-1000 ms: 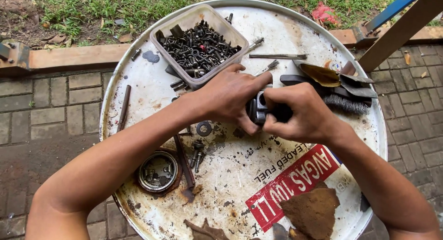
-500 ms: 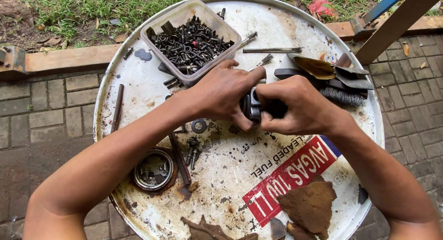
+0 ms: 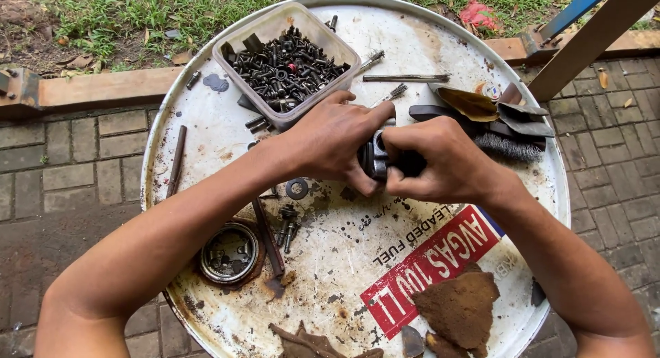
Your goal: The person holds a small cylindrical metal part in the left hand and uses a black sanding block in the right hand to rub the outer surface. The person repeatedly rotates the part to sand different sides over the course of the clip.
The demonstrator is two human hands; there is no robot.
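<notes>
Now, hands: your left hand (image 3: 333, 141) and right hand (image 3: 436, 158) both clasp the small metal part (image 3: 375, 155).
Advice: keep it steady over the drum top (image 3: 344, 262).

A white, rust-stained drum top (image 3: 206, 152) serves as the work surface, bearing a clear plastic tub (image 3: 237, 43) heaped with dark bolts and screws, a wire brush (image 3: 505, 146) with dry leaves (image 3: 474, 103) over its handle, a thin metal rod (image 3: 405, 77), and a rusty rod (image 3: 177, 160) near the left rim. Lower down lie a washer (image 3: 297, 188), a few loose bolts (image 3: 288, 224), a round metal cap (image 3: 228, 252) and brown bark-like scraps (image 3: 457, 306); around the drum are brick paving (image 3: 75, 165), a timber edging (image 3: 103, 88) and grass (image 3: 172, 7)
</notes>
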